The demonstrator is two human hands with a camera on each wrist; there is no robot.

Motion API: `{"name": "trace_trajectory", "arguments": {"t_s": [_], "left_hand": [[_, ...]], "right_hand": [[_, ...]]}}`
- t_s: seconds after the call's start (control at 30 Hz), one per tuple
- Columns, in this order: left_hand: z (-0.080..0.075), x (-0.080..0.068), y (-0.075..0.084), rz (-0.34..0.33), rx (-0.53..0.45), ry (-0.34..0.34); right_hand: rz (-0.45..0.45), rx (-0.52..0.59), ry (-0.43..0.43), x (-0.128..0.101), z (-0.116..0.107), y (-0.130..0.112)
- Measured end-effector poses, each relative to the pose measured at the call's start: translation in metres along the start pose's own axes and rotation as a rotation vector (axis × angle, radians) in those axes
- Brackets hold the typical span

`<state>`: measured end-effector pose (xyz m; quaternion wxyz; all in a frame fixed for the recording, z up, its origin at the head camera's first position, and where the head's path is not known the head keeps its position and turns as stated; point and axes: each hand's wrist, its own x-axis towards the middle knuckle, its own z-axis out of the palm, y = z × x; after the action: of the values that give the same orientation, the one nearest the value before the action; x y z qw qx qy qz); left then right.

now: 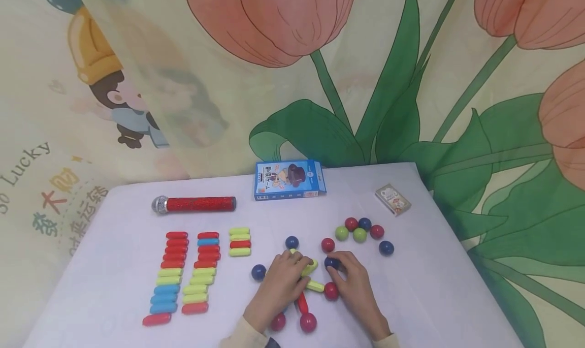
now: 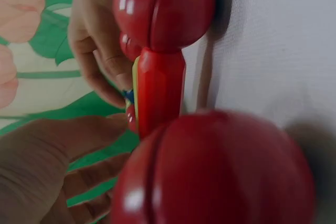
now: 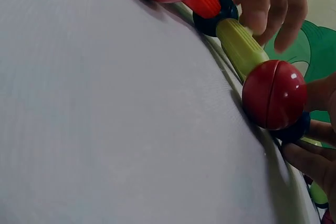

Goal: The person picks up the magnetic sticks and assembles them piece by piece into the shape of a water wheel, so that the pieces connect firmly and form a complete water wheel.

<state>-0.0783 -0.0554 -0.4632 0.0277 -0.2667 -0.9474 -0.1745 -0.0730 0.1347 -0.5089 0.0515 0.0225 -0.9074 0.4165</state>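
Both hands work on a ball-and-stick figure [image 1: 305,287] lying near the front edge of the white bench [image 1: 457,287]. Left hand [image 1: 280,282]: fingers curled over a yellow-green stick [image 1: 310,267] at the figure's top. Right hand [image 1: 354,282]: fingers pinching a dark blue ball [image 1: 331,262], with a red ball [image 1: 331,291] just beside the thumb. A red stick [image 1: 302,303] runs down to another red ball [image 1: 308,322].

Left of the hands: rows of spare sticks [image 1: 183,274]. Behind: loose balls [image 1: 363,232], a red microphone [image 1: 194,204], a blue box [image 1: 289,180], a small card pack [image 1: 392,199].
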Motion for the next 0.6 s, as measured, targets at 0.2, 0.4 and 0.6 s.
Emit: {"name": "trace_trajectory", "arguments": {"t_s": [0.2, 0.4, 0.6], "left_hand": [[0.010, 0.010, 0.004, 0.004, 0.092, 0.047], [0.017, 0.013, 0.002, -0.033, 0.100, 0.053], [0.019, 0.011, 0.001, -0.028, 0.006, 0.042]], "right_hand": [[-0.011, 0.019, 0.010, -0.003, 0.000, 0.002], [0.022, 0.113, -0.025, -0.003, -0.001, 0.004], [0.008, 0.150, -0.022, -0.001, 0.000, 0.004]]}}
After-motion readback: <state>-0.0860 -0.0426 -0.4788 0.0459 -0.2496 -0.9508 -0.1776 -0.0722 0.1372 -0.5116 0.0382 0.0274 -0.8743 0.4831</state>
